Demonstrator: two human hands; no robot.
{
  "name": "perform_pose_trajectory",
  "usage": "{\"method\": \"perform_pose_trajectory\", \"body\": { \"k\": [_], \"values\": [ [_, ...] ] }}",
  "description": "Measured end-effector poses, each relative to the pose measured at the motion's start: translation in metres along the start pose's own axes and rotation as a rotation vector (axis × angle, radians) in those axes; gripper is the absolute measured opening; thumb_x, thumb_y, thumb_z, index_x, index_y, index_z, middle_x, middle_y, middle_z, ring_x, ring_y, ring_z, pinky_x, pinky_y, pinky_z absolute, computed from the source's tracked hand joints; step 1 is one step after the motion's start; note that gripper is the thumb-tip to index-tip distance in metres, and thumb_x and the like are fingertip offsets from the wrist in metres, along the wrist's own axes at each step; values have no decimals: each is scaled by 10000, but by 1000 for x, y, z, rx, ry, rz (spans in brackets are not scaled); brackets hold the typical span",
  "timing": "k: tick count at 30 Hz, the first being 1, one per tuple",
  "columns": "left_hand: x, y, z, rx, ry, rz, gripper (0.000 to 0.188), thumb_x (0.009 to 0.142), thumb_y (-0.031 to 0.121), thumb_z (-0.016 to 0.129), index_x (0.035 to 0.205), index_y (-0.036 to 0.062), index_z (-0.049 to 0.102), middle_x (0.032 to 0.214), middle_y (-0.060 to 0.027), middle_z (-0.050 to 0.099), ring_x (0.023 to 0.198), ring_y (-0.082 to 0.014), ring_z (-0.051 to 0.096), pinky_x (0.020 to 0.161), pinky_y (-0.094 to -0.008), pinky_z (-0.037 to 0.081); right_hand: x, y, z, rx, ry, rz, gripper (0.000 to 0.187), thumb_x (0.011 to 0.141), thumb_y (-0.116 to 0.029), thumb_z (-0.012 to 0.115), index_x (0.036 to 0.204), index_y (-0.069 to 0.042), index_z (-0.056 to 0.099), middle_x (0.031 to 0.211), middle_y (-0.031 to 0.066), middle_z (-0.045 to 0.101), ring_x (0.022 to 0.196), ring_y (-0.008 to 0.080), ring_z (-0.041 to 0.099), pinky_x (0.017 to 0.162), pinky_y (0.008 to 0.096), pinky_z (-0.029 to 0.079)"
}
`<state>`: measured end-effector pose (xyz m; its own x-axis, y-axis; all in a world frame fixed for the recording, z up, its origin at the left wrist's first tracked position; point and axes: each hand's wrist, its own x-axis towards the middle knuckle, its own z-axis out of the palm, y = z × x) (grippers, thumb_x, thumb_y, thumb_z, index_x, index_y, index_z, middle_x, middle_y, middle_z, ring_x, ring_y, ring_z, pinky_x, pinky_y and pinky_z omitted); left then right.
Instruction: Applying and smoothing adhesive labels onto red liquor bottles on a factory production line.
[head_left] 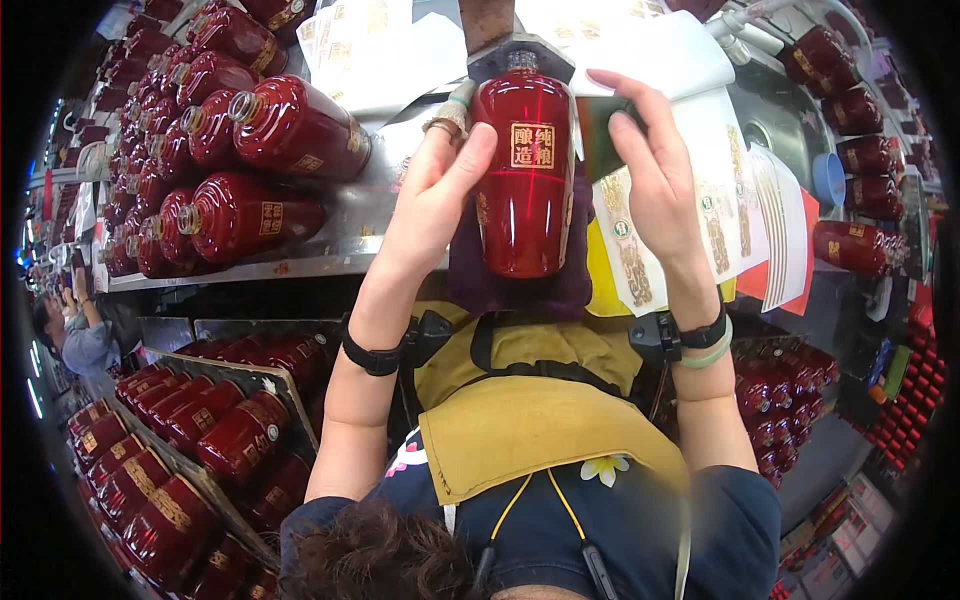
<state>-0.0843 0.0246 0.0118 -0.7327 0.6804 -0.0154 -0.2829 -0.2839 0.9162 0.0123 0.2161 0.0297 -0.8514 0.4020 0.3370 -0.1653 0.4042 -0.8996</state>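
A glossy dark-red glass bottle [525, 215] with gold square lettering lies on a dark purple cloth [475, 275], its clear open neck pointing away from me. My left hand [440, 180] grips its left side, thumb pressed against the red glass. A pale covering wraps one left fingertip. Off the bottle's right side, my right hand [655, 175] has its thumb and fingers around a dark flat piece [602, 135], whose kind I cannot make out. Sheets of gold decals [632, 265] lie under and beside my right hand.
Many red bottles [260, 215] crowd the metal table at left, with more in a crate [290, 385] below. White paper sheets [430, 45] cover the back. A blue cup [828, 180] and another bottle [855, 247] stand to the right. Yellow and red sheets lie beneath the decals.
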Motion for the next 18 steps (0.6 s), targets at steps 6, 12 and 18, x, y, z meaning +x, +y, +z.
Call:
{"method": "perform_pose_trajectory", "body": {
  "k": [6, 12, 18],
  "values": [
    [-4, 8, -4, 3, -49, -58, 692, 1125, 425, 356, 1574, -88, 240, 1591, -232, 372, 1462, -294, 399, 1223, -445, 298, 5, -17, -6, -404, -249, -784, 241, 769, -5, 702, 998, -69, 742, 1013, 23, 746, 937, 211, 675, 811, 345, 532],
    [-6, 8, 0, 26, -2, 19, 782, 1111, 498, 347, 1574, -114, 195, 1632, -281, 269, 1532, -342, 280, 1257, -453, 236, 46, -29, 13, -539, -158, -731, 184, 767, -113, 738, 946, -93, 703, 851, 3, 672, 822, 217, 629, 736, 367, 520],
    [-12, 3, -8, 23, 99, 2, 799, 1112, 529, 271, 1566, -125, 193, 1625, -288, 280, 1542, -350, 265, 1282, -460, 197, 34, -5, -1, -389, -285, -1037, 219, 788, -172, 739, 1005, -150, 740, 915, -18, 713, 762, 165, 628, 716, 318, 528]
  ]
}}
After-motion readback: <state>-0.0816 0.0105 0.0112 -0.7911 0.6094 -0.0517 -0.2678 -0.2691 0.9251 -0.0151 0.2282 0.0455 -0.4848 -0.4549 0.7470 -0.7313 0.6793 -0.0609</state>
